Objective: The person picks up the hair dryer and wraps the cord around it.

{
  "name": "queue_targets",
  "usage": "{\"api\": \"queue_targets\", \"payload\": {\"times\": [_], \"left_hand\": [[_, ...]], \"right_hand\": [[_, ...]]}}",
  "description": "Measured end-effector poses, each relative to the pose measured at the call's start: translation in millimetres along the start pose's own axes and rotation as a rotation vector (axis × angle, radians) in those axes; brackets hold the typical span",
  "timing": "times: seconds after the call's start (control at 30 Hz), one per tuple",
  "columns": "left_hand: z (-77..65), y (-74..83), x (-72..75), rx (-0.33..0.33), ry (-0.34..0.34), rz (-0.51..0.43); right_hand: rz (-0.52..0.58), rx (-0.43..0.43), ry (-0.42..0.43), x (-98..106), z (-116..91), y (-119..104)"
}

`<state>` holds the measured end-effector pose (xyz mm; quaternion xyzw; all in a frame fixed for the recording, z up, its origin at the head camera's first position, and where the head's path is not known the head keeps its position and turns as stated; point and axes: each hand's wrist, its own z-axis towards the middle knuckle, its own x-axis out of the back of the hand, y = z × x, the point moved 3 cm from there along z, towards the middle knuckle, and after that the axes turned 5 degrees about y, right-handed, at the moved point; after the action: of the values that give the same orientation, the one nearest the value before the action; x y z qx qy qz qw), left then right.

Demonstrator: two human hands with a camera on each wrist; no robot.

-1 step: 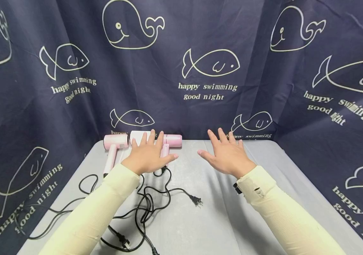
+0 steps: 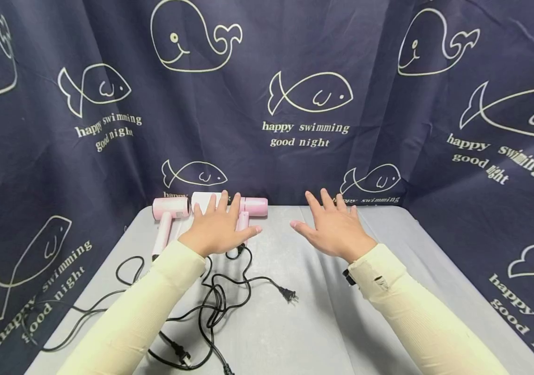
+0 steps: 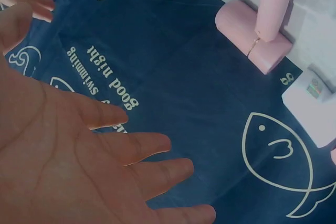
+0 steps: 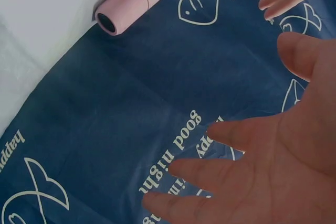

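My left hand (image 2: pixel 214 224) is held out over the table with its fingers spread and nothing in it. Behind it, at the table's far edge, lies a pink hair dryer (image 2: pixel 255 207), its handle partly covered by the hand in the head view. A white boxy body (image 2: pixel 203 201) shows beside that dryer, partly hidden by my fingers. To the left lies another pink hair dryer (image 2: pixel 170 208), handle toward me. My right hand (image 2: pixel 339 232) is also stretched out, empty, fingers apart, right of the dryers. Both bare palms show in the wrist views.
Black power cords (image 2: pixel 217 299) tangle across the table's left half, and one hangs past its left edge. One plug (image 2: pixel 288 295) lies mid-table, another (image 2: pixel 181 355) nearer the front. A dark blue curtain (image 2: pixel 309 172) with white fish prints stands behind the grey tabletop (image 2: pixel 290 333).
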<state>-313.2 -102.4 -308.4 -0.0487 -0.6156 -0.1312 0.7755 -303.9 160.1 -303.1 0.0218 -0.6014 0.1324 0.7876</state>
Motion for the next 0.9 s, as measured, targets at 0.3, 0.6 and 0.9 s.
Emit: {"api": "queue_targets", "payload": {"times": [0.3, 0.6, 0.9], "left_hand": [[12.2, -8.1, -8.8, 0.016, -0.008, -0.025], [44.1, -15.4, -28.5, 0.092, 0.006, -0.142], [76.4, -16.8, -55.6, 0.155, -0.077, -0.113]], "right_hand": [[0.044, -0.004, -0.013, 0.8, -4.0, -0.4], [0.195, 0.006, 0.002, -0.7, -7.8, -2.6], [0.371, 0.034, -0.012, 1.0, -19.5, -6.8]]}}
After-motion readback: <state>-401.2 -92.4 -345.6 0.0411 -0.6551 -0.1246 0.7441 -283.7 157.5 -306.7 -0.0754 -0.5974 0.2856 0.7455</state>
